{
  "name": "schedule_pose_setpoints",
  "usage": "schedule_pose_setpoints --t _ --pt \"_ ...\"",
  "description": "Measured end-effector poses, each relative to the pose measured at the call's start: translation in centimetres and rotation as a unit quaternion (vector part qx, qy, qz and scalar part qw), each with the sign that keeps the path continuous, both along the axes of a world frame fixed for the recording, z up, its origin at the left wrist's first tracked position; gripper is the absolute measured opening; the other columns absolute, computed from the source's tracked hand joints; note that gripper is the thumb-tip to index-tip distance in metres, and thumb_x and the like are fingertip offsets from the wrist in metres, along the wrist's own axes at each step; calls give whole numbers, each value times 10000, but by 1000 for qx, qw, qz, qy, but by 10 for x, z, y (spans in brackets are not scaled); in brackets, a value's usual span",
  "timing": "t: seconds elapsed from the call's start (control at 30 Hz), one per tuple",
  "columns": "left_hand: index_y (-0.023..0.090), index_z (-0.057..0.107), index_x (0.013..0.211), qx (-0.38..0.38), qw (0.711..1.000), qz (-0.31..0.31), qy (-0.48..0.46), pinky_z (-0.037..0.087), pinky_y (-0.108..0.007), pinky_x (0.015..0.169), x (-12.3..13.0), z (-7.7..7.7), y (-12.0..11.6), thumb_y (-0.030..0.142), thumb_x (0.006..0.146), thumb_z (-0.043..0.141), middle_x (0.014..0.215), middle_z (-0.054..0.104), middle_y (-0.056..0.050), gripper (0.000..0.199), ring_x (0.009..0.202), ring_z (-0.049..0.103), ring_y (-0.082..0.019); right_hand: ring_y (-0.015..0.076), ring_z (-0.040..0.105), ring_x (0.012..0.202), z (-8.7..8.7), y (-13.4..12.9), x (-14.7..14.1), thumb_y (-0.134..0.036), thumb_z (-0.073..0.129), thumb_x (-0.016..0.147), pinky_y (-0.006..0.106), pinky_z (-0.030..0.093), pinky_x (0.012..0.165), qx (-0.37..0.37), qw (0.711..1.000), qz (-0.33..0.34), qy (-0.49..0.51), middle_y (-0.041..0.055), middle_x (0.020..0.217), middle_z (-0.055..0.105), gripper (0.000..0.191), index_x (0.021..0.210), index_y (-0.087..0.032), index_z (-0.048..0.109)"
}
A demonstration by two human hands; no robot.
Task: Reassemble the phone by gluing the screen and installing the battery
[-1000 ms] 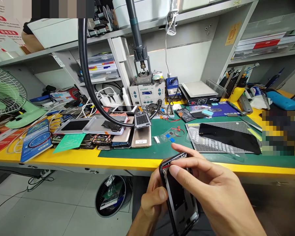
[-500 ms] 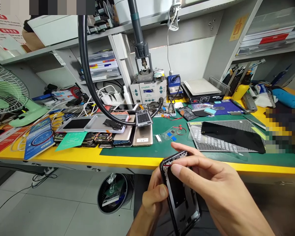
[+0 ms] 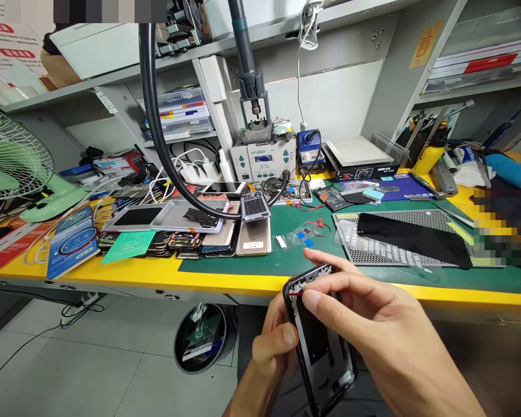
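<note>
A black phone frame (image 3: 319, 341), its silvery inner side facing up, is held tilted in front of the bench's yellow edge. My left hand (image 3: 273, 350) grips its left side, thumb on the rim. Over the frame's upper part, my right hand (image 3: 373, 318) pinches a thin red strip (image 3: 295, 293) between thumb and forefinger; the strip lies near the upper left corner. The strip's far end is hidden behind my fingers. A dark screen panel (image 3: 412, 238) rests on a perforated metal plate (image 3: 425, 219) beyond my right hand.
Phones and trays (image 3: 186, 217) are stacked on the left of the green mat (image 3: 226, 267). A black hose (image 3: 151, 116) arches over them. A soldering station (image 3: 264, 159) stands at the back, a fan (image 3: 13, 156) at far left. Below is a bin (image 3: 200, 336).
The view has shifted slightly. Both hands and the phone frame keep nearly the same pose.
</note>
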State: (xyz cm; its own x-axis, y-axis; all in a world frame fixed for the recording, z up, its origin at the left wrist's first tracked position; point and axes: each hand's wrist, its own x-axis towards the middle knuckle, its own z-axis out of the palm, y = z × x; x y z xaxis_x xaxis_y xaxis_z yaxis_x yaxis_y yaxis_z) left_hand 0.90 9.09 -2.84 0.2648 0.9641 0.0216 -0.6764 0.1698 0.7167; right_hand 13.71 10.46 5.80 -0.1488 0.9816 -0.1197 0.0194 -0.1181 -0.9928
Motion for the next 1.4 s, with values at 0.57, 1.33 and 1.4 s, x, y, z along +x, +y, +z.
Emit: schedule_pose_setpoints --t 0.57,1.33,1.4 --pt "208 744 1181 23 999 10 -33 545 -497 951 6 2 -2 540 704 760 1062 754 -130 582 1113 686 -412 308 417 1478 9 7 6 -376 781 771 403 463 1020 71 996 31 -49 2 1443 622 95 736 -304 728" --pt "208 679 1286 -19 999 -13 -21 563 -569 881 1 5 -4 559 656 798 1119 755 -163 731 1069 703 -484 308 457 1438 6 15 5 -314 750 820 490 349 1118 51 995 61 -53 11 1344 673 61 772 -305 712" --pt "219 677 1291 -24 999 -15 -21 567 -567 870 1 5 -4 571 651 803 1110 758 -157 741 1057 708 -482 319 474 1422 7 14 6 -333 757 820 481 356 1130 45 996 58 -44 26 1352 675 91 762 -287 704"
